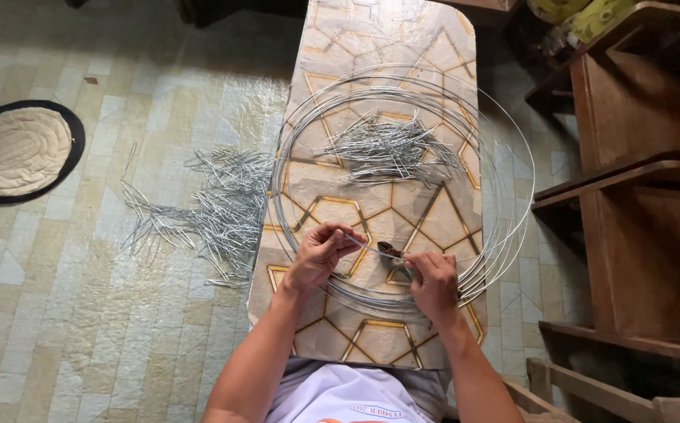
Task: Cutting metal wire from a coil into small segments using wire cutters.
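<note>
The wire (367, 246) is thin, bright and silvery, a short straight stretch of it running between the two hands above the near part of the counter (332, 333). It seems to lead off the big coil of wire (403, 94), many loose loops lying flat on the counter and overhanging its right edge.

The left hand (318, 254) has its fingers (340, 235) pressed together, pinching the left end of the wire between thumb and fingertips. The right hand (434, 280) is closed around the handles of a small pair of pliers (391, 251), whose dark head points left and meets the wire just beside the left hand's fingertips. So the wire lies right at the fingers of both hands, held at one side and touched by the tool at the other; whether the pliers' head is shut on it I cannot tell.

Further off on the counter, inside the coil, lies a heap of bent wire pieces (387, 147), narrow loops tangled together. A larger scatter of the same bent pieces (207, 207) lies on the tiled floor (81, 313) to the left of the counter, well apart from the hands. A round quilted mat (15, 150) with a dark border sits on the floor at the far left. Wooden furniture (638, 196) stands to the right.
</note>
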